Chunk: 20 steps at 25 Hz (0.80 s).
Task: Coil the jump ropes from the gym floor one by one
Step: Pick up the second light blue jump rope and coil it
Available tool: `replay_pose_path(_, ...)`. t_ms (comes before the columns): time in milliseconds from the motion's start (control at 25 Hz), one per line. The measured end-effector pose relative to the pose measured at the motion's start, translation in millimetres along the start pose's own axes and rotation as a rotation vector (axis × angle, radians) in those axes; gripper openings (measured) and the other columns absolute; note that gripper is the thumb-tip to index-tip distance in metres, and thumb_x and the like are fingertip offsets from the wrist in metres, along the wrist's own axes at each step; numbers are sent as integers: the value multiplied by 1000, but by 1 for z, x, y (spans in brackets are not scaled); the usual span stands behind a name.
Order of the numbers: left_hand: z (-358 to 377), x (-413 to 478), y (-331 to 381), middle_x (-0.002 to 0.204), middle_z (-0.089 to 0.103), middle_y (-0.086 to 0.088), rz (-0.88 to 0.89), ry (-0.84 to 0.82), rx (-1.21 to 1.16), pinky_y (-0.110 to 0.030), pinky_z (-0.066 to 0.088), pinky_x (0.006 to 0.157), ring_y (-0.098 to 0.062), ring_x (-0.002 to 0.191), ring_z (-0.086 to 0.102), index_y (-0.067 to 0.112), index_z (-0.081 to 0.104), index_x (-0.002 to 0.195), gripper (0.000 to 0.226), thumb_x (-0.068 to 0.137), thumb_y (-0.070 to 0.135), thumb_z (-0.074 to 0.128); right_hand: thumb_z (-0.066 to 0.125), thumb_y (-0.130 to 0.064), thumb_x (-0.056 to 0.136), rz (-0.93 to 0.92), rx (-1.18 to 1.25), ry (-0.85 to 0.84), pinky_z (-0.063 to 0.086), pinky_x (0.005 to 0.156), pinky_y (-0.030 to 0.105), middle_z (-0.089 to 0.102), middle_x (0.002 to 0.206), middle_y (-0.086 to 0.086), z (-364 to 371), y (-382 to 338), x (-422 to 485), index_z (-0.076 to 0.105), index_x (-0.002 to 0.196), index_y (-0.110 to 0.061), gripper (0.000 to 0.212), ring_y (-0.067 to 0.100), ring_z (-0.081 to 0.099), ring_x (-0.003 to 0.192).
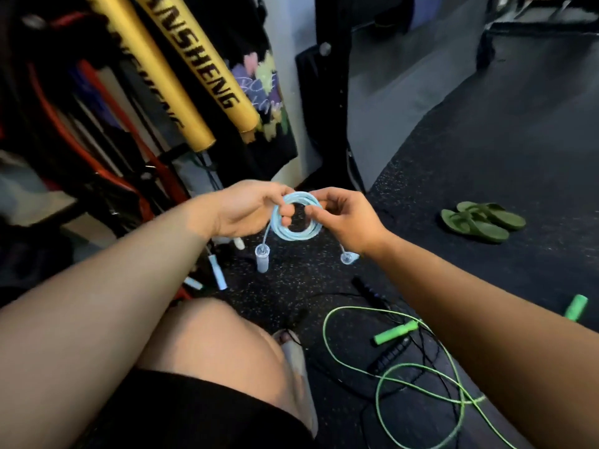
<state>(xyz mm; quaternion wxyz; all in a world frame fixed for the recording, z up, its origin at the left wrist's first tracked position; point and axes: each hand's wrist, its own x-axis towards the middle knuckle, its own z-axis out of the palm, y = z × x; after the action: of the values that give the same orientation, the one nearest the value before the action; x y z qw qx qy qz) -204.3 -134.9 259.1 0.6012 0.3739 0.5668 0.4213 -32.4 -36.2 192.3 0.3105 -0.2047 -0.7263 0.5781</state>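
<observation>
Light-blue rope (pixel 293 234) held in a tight coil above the green rope (pixel 396 332), which sprawls uncoiled

My left hand (pixel 252 209) and right hand (pixel 346 218) hold the coiled rope (pixel 291 234) between them above the floor (pixel 518 157), with its two handles (pixel 262 259) hanging beneath. Loose ropes (pixel 395 332) lie tangled on the floor right of my knee (pixel 220 351). Sandals (pixel 483 220) sit farther right. Padded tubes (pixel 181 69) lean behind, to the left.

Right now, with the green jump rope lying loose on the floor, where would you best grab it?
Probably by the nearer green handle, from above, fingers across its middle. It lies flat and is thick and stiff, while the thin green cord sprawls in loops over the black rope.
</observation>
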Motion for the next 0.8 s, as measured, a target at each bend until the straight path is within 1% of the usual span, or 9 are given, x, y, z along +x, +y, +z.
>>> replay_pose_path(80,-37,-11,-23,81,58,-8,48,55,-50,-27,52,68,-15,70,57,2,54,119,30,89,2,49,69,-12,92,17,-16,-62,57,82,50,74,98,21,26,14,22,70,112,-7,20,24,68,84)
replay_pose_path(200,-75,-12,-71,97,64,-9,96,169,-79,-31,53,83,-14,82,62,5,52,132,33,99,4,50,66,-12,94,66,-45,-126,58,86,42,76,100,10,63,46,45,69,111,-15,17,16,70,88)
replay_pose_path(320,-104,0,-111,105,71,-7,134,361,4,-34,51,90,-14,87,66,8,54,131,29,104,5,46,65,-13,95,119,-71,-130,57,84,35,74,97,3,100,86,62,65,111,-18,17,10,68,85)
replay_pose_path(440,-127,9,-151,105,73,6,155,611,176,-21,53,86,0,86,70,11,60,129,29,104,5,47,65,-13,94,183,-48,-118,53,81,28,70,98,2,135,121,77,57,111,-21,20,11,67,87)
replay_pose_path(480,-133,11,-166,105,73,9,147,686,192,-22,53,85,1,86,71,12,62,130,30,103,7,49,65,-13,94,210,-46,-132,53,80,28,69,97,3,146,131,82,55,108,-22,20,13,67,88)
replay_pose_path(560,-144,16,-196,99,77,9,131,814,148,-36,55,90,-7,91,73,17,66,128,29,102,11,52,66,-12,94,247,-40,-167,54,82,30,70,96,4,164,150,90,54,103,-22,17,14,68,88)
replay_pose_path(600,-151,19,-210,96,78,10,130,867,104,-38,55,92,-9,93,73,19,67,125,28,102,11,53,66,-12,94,256,-34,-186,54,83,31,71,95,5,174,161,97,55,101,-22,16,14,68,88)
replay_pose_path(720,-168,21,-234,99,78,3,144,1050,-9,-25,52,90,-6,95,72,20,67,121,25,102,11,54,67,-17,93,254,-25,-273,57,89,41,73,97,4,203,184,117,57,103,-22,15,18,70,92)
replay_pose_path(800,-178,18,-241,101,77,3,176,1170,35,-15,51,83,-2,95,71,19,68,122,25,102,12,55,67,-18,93,238,-17,-316,57,89,45,74,99,3,223,193,131,58,105,-23,16,20,71,94)
